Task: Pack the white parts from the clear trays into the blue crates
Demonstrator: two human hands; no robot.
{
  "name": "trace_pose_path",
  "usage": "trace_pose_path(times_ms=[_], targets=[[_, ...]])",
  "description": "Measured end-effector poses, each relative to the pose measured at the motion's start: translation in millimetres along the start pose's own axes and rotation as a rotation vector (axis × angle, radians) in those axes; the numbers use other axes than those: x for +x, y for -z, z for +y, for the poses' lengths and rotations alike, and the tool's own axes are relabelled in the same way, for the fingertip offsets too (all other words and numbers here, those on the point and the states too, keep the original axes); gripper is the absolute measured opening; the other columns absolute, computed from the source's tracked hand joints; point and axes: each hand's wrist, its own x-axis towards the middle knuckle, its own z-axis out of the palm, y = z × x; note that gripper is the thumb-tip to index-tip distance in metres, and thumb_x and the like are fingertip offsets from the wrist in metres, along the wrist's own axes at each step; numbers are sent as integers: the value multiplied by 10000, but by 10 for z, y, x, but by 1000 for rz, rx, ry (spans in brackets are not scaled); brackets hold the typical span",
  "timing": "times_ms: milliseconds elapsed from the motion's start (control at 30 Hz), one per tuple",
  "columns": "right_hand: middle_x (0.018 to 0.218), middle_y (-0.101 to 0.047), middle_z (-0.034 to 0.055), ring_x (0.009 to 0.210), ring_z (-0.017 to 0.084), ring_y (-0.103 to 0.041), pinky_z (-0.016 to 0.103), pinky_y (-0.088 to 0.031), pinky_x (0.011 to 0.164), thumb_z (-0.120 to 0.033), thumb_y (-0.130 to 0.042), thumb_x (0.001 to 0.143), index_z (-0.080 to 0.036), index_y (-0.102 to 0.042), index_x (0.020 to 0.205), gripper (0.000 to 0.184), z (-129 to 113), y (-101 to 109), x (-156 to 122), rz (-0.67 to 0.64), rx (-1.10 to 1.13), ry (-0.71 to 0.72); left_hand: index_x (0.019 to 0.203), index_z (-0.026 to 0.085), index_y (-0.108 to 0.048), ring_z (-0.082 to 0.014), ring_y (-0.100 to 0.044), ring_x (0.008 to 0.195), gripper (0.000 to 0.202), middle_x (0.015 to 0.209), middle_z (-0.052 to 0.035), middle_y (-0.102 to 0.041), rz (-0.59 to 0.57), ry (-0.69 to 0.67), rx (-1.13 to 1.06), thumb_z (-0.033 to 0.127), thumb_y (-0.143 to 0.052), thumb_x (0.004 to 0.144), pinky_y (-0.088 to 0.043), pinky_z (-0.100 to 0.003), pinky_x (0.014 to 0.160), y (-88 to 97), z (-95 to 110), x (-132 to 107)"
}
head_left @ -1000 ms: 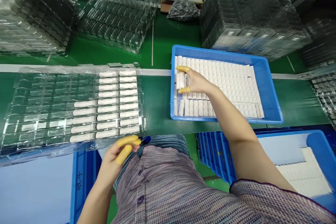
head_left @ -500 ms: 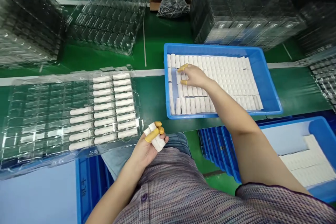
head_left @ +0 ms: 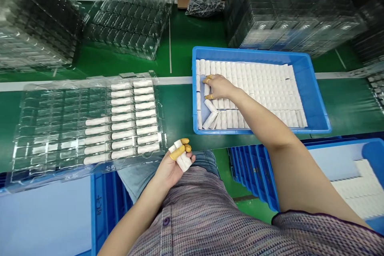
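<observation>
White cylinders (head_left: 181, 159), matte and chalky with flat ends, are held in my left hand (head_left: 171, 170) at the near edge of the green tabletop (head_left: 180, 108). My left fingers (head_left: 177, 153), capped in yellow rubber cots, are clamped around a small bundle of them. Their long axes run slantwise from far left to near right.

More white cylinders fill the blue plastic bin (head_left: 249, 51) on the right, lying packed in rows with long axes running near to far. My right hand (head_left: 220, 87) rests in the bin's left end. Its cot-covered fingers (head_left: 209, 96) are pinched on the two ends of one cylinder. Just nearer, two loose cylinders (head_left: 210, 114) lie slanted on a bare patch of the bin floor.

On the left, a clear, glossy blister tray (head_left: 60, 128) with moulded oblong pockets holds further cylinders in its right-hand columns, long axes running left to right. Stacks of clear trays (head_left: 288, 12) stand on the far side.
</observation>
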Motion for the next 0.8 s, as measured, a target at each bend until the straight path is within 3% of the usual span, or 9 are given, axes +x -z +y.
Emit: trace_pose_path(times_ms=[133,233,367,467,567,633,700,733,800], targets=[[1432,-627,217,1323,459,-580,595,-433,1151,-376,-860,686,-119,-582,1459,861,-202,160,-213,95,150,2,993,172,-755,-125,-713,710,399,829,-11,-753,4,-12,18,241,-971,665,-637,-313,794,12,41,-15],[1525,-564,149,1363,382,-571,536,-463,1149,-471,-850,734,-208,-502,1516,895,-602,336,-585,152,476,192,1059,193,-751,-193,-772,901,412,985,-45,-795,-4,-33,24,275,-950,707,-640,-350,874,-8,63,-15],[1485,-602,86,1364,292,-577,474,-436,1191,-470,-862,764,-313,-491,1512,849,-1351,388,-1052,-67,690,652,1180,215,-720,-274,-751,1104,517,1151,-70,-786,-87,-59,22,370,-934,736,-604,-440,1013,-69,27,-1],[1437,-639,85,1361,278,-581,484,-400,1222,-446,-870,781,-329,-506,1514,826,-1592,330,-1113,-142,684,772,1148,218,-719,-233,-771,954,537,1011,-35,-793,-90,-74,14,347,-965,689,-605,-443,1018,-76,3,-12],[1470,-624,76,1351,284,-591,469,-472,1160,-520,-811,829,-318,-562,1476,722,-1280,302,-885,-16,709,591,1039,193,-729,-170,-756,796,430,908,-21,-780,-35,-49,2,240,-959,679,-644,-370,905,-48,17,-39],[1399,-670,69,1276,291,-635,490,-500,1124,-492,-678,928,-289,-650,1367,485,-874,286,-616,180,675,313,1008,189,-729,-162,-755,787,388,896,-21,-778,-19,-34,-11,213,-945,686,-649,-348,870,-34,28,-53],[1302,-707,107,1174,322,-675,519,-532,1065,-392,-639,915,-220,-706,1252,384,-477,248,-315,319,543,21,1030,201,-729,-175,-767,833,391,926,-22,-784,-34,-21,-23,224,-937,699,-645,-371,901,-30,26,-61],[1290,-705,128,1156,341,-679,528,-537,1054,-349,-674,863,-191,-710,1236,407,-321,220,-173,301,466,-59,1057,214,-729,-187,-773,868,409,957,-23,-790,-44,-17,-32,234,-936,705,-639,-395,930,-30,20,-65],[1322,-682,153,1185,363,-663,527,-529,1072,-300,-735,765,-158,-691,1261,518,-125,151,65,230,365,-78,1130,248,-722,-210,-776,946,464,1024,-21,-796,-61,-11,-49,250,-932,716,-611,-458,1002,-24,7,-74]])
